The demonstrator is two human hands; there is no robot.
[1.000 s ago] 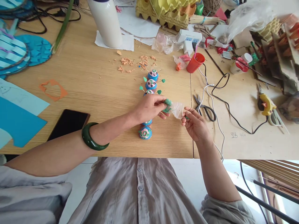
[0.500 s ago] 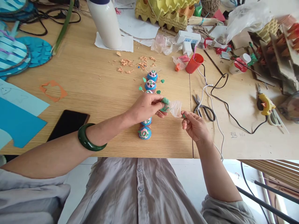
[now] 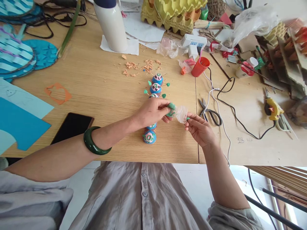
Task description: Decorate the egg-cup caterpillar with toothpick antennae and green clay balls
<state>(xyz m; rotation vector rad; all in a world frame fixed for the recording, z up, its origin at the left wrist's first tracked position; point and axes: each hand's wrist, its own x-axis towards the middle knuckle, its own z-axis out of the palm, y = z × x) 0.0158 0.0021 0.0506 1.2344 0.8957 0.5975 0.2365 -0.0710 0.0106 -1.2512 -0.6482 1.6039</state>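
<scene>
Green, lumpy clay (image 3: 171,110) (seemingly) is pinched by left hand (image 3: 155,111), scrap (image 3: 188,118) by right hand (image 3: 199,128).

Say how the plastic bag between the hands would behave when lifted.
The plastic bag probably flops, being wrinkled and translucent. It seems light, its film looking thin. The end at the green lump in the left hand may hang heavier.

The left arm (image 3: 115,131) slants inward; the right arm (image 3: 219,175) angles forward. The left hand (image 3: 155,111) and right hand (image 3: 200,130), near but apart, are both pinching.
</scene>
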